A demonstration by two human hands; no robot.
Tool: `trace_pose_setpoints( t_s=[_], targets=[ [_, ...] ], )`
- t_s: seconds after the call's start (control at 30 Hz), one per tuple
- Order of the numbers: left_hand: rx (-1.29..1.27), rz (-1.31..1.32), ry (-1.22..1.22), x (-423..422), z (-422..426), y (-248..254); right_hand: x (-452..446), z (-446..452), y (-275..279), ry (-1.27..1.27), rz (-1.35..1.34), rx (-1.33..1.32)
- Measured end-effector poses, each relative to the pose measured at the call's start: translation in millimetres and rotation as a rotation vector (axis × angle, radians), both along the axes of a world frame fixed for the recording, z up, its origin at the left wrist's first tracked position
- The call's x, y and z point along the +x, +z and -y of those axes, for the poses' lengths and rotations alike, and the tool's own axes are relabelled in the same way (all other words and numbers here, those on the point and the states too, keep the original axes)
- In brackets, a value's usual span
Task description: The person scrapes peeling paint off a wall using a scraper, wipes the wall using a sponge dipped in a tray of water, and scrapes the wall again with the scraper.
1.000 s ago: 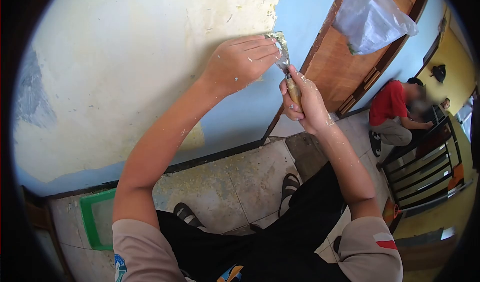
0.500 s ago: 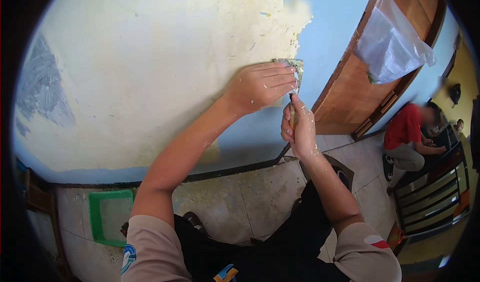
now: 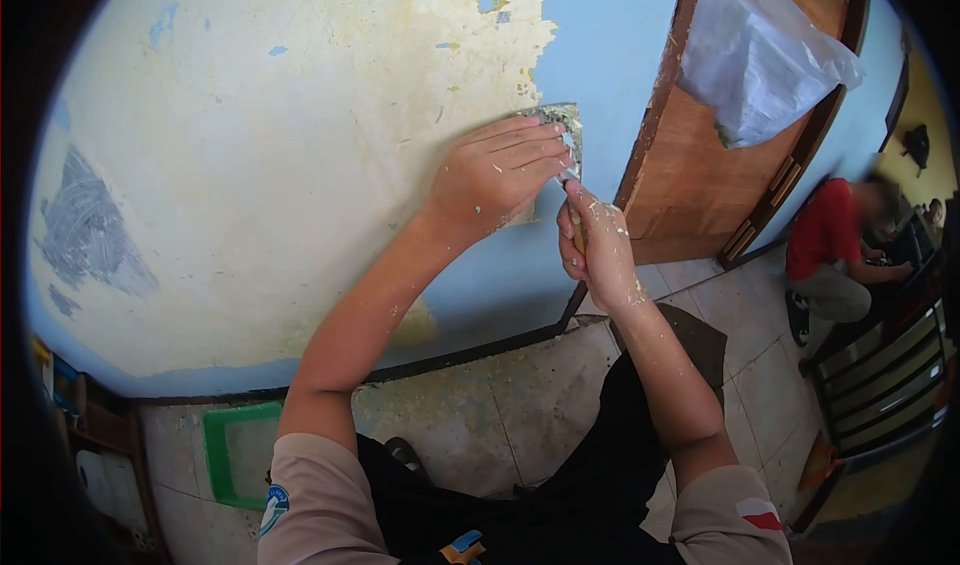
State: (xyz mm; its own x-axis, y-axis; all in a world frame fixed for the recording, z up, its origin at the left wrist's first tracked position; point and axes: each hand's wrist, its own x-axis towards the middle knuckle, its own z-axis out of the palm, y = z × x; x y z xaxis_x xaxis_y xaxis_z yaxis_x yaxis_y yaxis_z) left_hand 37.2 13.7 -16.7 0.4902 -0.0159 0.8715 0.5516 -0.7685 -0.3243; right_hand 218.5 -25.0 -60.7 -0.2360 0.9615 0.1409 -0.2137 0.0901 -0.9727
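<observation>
My right hand is wrapped round the handle of a paint scraper, its metal blade tilted against the wall. My left hand lies with fingers stretched flat over the blade, pressing it. Both hands and forearms carry specks of paint. Under the blade runs the ragged edge between blue paint and the cream wall surface where blue is gone. Flakes cling to the blade's face, and part of it is hidden by my left fingers.
A wooden door with a plastic bag hanging on it stands right. A green tray sits on the tiled floor. Further right, a person in a red shirt crouches by a slatted bench. Shelving stands left.
The view has shifted, so wall and door appear further left and the tray further right. Both hands keep their hold on the scraper. A pale blur by the paint edge is gone.
</observation>
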Motion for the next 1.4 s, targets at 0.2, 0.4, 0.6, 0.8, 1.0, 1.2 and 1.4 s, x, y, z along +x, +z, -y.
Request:
trace_pose_setpoints(
  t_s=[0.2,0.4,0.6,0.8,1.0,1.2,1.4],
  targets=[
    [0.005,0.010,0.070,-1.1,12.3,6.2,-0.6,0.7,12.5,-0.002,0.087,0.068],
    [0.037,-0.014,0.151,-13.5,17.4,3.5,-14.9,5.6,13.8,-0.008,0.091,0.063],
    [0.012,-0.011,0.146,-20.5,15.8,4.2,-22.6,1.8,10.9,0.008,0.056,0.055],
    [-0.018,-0.011,0.144,-23.3,17.2,7.2,-29.5,-1.3,9.2,0.054,-0.013,0.024],
    [-0.021,-0.027,0.141,-29.7,13.7,16.7,-49.4,4.6,13.4,0.041,-0.106,0.028],
    [0.002,-0.046,0.171,-35.2,8.3,29.5,-63.2,-3.8,20.0,0.011,-0.161,0.047],
    [0.079,0.200,0.234,-29.3,10.0,51.5,-57.1,-29.5,58.7,0.018,-0.242,0.101]
  ],
)
